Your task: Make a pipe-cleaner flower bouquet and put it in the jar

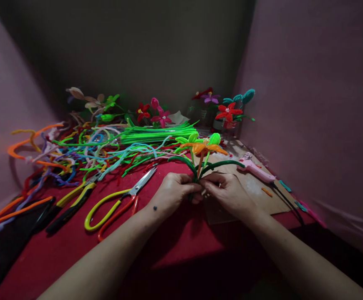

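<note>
Hiding the stem bases, bare left hand (175, 189) and bare right hand (228, 191) pinch the orange-and-green fuzzy-wire flower bunch (202, 147) upright over the red cloth-covered counter (169, 237); wrists (152, 209) converge, fingertips partly obscured, forearms (112, 254) cropped below.

Scissors (134, 191) observed at eight o'clock; pliers (75, 205) farther out, same bearing; cardboard (259, 204) at four o'clock; pink glue gun (260, 171) near its edge; red flower (228, 112) at two o'clock.

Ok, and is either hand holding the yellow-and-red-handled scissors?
No, the scissors lie on the red surface while the left hand and right hand pinch pipe-cleaner flower stems.
</note>
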A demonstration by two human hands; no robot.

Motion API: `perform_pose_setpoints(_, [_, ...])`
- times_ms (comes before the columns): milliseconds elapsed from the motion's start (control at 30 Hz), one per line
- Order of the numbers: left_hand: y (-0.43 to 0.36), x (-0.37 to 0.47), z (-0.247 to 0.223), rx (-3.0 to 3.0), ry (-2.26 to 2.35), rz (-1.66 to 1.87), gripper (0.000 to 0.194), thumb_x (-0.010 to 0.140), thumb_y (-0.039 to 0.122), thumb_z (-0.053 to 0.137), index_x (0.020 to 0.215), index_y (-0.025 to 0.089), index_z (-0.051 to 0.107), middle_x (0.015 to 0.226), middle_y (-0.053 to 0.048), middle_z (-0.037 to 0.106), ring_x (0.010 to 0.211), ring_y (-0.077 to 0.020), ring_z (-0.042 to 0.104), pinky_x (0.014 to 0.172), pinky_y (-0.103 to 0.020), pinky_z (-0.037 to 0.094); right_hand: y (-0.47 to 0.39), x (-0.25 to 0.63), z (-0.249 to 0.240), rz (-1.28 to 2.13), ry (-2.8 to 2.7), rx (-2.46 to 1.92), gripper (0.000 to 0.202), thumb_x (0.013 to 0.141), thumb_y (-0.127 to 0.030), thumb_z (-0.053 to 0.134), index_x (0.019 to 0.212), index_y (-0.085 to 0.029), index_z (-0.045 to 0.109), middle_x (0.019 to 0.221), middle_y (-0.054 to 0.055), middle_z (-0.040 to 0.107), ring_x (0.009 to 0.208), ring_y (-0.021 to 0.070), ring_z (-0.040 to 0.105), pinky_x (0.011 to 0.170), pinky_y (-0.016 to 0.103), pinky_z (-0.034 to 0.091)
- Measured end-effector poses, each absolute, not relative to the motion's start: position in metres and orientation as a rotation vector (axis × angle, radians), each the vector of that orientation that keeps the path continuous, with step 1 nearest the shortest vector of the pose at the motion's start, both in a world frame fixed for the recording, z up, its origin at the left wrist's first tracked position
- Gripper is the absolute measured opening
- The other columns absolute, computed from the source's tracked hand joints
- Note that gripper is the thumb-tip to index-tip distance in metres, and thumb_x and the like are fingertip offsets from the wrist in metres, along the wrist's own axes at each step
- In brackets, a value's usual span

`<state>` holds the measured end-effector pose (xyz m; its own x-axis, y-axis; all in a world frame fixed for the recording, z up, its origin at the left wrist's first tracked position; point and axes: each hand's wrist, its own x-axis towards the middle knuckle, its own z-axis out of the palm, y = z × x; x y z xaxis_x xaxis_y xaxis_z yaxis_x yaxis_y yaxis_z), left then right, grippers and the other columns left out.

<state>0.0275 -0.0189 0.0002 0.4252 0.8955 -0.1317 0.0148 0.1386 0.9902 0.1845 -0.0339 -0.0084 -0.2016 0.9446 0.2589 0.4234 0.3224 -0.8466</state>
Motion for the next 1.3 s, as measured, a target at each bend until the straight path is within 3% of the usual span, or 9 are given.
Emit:
perform_pose_setpoints(233, [-0.019, 0.027, 0.001, 1.287, 0.982, 0.786, 0.009, 0.066, 0.014, 0.062, 0.059, 0.010, 0.065, 0.055, -0.005, 0.064, 0.049, -0.0110, 0.056, 0.052, -0.023, 0.044, -0.035, 0.179, -0.007, 1.303, -1.504, -1.057, 0.029, 0.078, -0.038, 0.055, 0.067, -0.013, 0.067, 0.062, 0.004, 0.064, 0.061, 0.0148, 0.056, 0.061, 0.026, 0.043])
perform_pose_setpoints(433, [-0.019, 0.025, 0.007, 1.353, 1.028, 0.741, 0.013, 0.066, 0.019, 0.063, 0.058, 0.008, 0.066, 0.055, -0.008, 0.065, 0.049, -0.0138, 0.057, 0.055, -0.026, 0.044, -0.037, 0.179, -0.013, 1.571, -1.356, -0.886, 0.031, 0.076, -0.041, 0.057, 0.064, -0.013, 0.063, 0.060, 0.003, 0.061, 0.060, 0.0138, 0.056, 0.060, 0.026, 0.044])
perform_pose_setpoints(567, [-0.020, 0.022, 0.008, 1.424, 0.973, 0.695, 0.018, 0.067, 0.024, 0.064, 0.058, 0.009, 0.066, 0.055, -0.008, 0.065, 0.049, -0.0137, 0.057, 0.055, -0.026, 0.043, -0.035, 0.179, -0.020, 1.628, -1.259, -0.767, 0.026, 0.074, -0.038, 0.062, 0.061, -0.016, 0.060, 0.056, 0.001, 0.058, 0.058, 0.0147, 0.057, 0.062, 0.029, 0.046])
perform_pose_setpoints(900, [-0.019, 0.017, 0.008, 1.374, 0.842, 0.627, 0.011, 0.064, 0.019, 0.065, 0.066, 0.008, 0.068, 0.056, -0.008, 0.064, 0.048, -0.0144, 0.057, 0.052, -0.027, 0.044, -0.037, 0.181, -0.019, 1.829, -1.135, -0.705, 0.013, 0.070, -0.030, 0.066, 0.071, -0.018, 0.066, 0.058, 0.000, 0.061, 0.059, 0.0167, 0.060, 0.065, 0.033, 0.050])
perform_pose_setpoints(1033, [-0.017, 0.012, 0.008, 1.385, 0.717, 0.579, 0.011, 0.063, 0.018, 0.067, 0.066, 0.008, 0.068, 0.061, -0.009, 0.065, 0.053, -0.0166, 0.058, 0.054, -0.029, 0.046, -0.039, 0.183, -0.020, 1.756, -1.189, -0.801, 0.019, 0.066, -0.034, 0.069, 0.079, -0.020, 0.067, 0.064, 0.001, 0.064, 0.069, 0.0192, 0.062, 0.064, 0.033, 0.050])
perform_pose_setpoints(1300, [-0.015, 0.008, 0.003, 1.353, 0.631, 0.493, 0.017, 0.062, 0.017, 0.066, 0.076, 0.008, 0.069, 0.062, -0.009, 0.065, 0.053, -0.0172, 0.059, 0.053, -0.028, 0.047, -0.037, 0.187, -0.010, 1.638, -1.405, -0.805, 0.021, 0.062, -0.035, 0.071, 0.077, -0.019, 0.068, 0.068, 0.001, 0.066, 0.074, 0.0211, 0.063, 0.066, 0.033, 0.049])
